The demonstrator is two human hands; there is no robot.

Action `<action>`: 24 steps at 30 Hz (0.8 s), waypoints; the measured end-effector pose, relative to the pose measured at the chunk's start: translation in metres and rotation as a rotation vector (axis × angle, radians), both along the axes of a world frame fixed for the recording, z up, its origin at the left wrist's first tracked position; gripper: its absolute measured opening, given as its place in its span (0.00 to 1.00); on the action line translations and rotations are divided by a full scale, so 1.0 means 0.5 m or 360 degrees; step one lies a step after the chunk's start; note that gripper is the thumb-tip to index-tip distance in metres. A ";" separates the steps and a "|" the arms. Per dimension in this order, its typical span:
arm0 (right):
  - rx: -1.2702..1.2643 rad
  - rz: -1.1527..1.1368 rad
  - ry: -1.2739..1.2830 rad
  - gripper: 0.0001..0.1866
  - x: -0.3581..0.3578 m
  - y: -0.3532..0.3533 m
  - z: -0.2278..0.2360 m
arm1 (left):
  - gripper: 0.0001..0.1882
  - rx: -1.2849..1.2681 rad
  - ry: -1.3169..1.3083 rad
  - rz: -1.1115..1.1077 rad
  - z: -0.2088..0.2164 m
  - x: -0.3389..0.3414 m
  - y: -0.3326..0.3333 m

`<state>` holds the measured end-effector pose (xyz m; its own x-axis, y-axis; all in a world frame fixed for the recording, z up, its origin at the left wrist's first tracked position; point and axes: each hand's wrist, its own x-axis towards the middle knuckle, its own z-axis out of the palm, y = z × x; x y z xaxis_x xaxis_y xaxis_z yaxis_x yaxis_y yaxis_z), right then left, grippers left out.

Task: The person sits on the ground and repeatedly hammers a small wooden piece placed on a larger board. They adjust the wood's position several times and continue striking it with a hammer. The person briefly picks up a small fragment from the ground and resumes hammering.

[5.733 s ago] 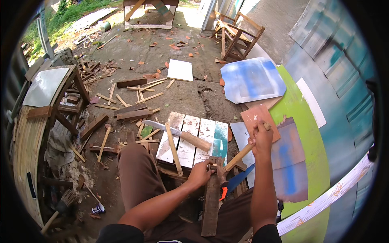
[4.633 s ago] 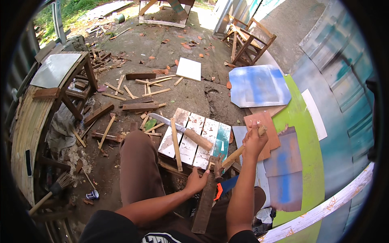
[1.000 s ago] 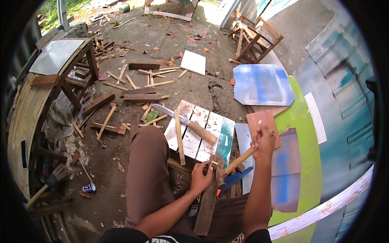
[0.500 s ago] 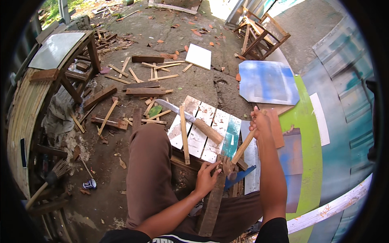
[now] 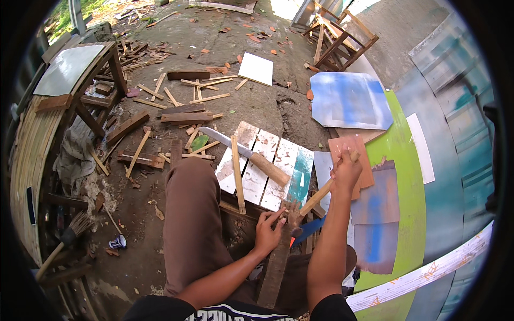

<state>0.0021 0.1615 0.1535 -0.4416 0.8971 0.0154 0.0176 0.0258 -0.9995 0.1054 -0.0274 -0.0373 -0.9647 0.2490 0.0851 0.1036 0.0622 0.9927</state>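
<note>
Grips a hammer (image 5: 317, 198) well back on the handle with the right hand (image 5: 347, 170), wrapping the fingers tight around it, likely for control of the swing. Has the hammer head at the upper end of a dark plank (image 5: 276, 273); cannot tell about contact. Sets the left hand (image 5: 267, 234) against the plank's left edge with fingers half bent, close to the head, probably to steady the wood. Cannot tell about any small piece pinched at the fingertips. Slants the plank from the lap toward the near edge of a low slatted counter (image 5: 254, 184), perhaps for backing. Has a long knife (image 5: 266, 166) lying diagonally on the counter beneath a crossing wooden strip (image 5: 238, 176), and a saw (image 5: 309, 230) just right of the plank, apparently within reach.

Shows rough, weathered brown grain on the flat plank, smooth pale wood on the round hammer handle, dull metal on the head, dirt-speckled white and teal paint on the counter's boards, and a thick cylindrical wooden handle behind the knife's curved grey blade.
</note>
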 end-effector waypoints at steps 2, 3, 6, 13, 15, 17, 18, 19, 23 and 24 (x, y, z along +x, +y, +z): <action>0.0079 -0.0065 0.0076 0.19 0.022 -0.038 0.008 | 0.21 0.0027 -0.0112 -0.0055 -0.007 0.005 -0.001; 0.0152 -0.0103 0.0124 0.19 0.048 -0.067 0.011 | 0.21 0.0034 -0.0169 -0.0082 -0.010 0.008 -0.002; 0.0281 -0.0180 0.0287 0.19 0.138 -0.155 0.018 | 0.21 0.0059 -0.0281 -0.0111 -0.015 0.016 -0.004; 0.0205 -0.0116 0.0764 0.19 0.285 -0.155 0.003 | 0.19 -0.0003 -0.0195 -0.0023 -0.019 0.023 -0.016; 0.0073 -0.0073 0.0923 0.19 0.325 -0.111 -0.014 | 0.18 -0.0004 -0.0204 -0.0014 -0.015 0.021 -0.020; -0.0055 -0.0004 0.1099 0.20 0.365 -0.073 -0.033 | 0.18 -0.0013 -0.0199 -0.0011 -0.009 0.018 -0.022; -0.0143 -0.0019 0.1197 0.20 0.382 -0.060 -0.042 | 0.17 -0.0023 -0.0170 -0.0016 -0.007 0.017 -0.024; -0.0205 -0.0107 0.1187 0.21 0.395 -0.052 -0.051 | 0.17 -0.0024 -0.0146 -0.0011 -0.005 0.015 -0.025; -0.0299 -0.0246 0.1064 0.22 0.389 -0.052 -0.054 | 0.19 -0.0050 0.0033 -0.0082 -0.010 0.009 -0.026; -0.0279 -0.0170 0.1054 0.21 0.374 -0.055 -0.045 | 0.20 -0.0057 0.0018 -0.0085 -0.015 0.006 -0.025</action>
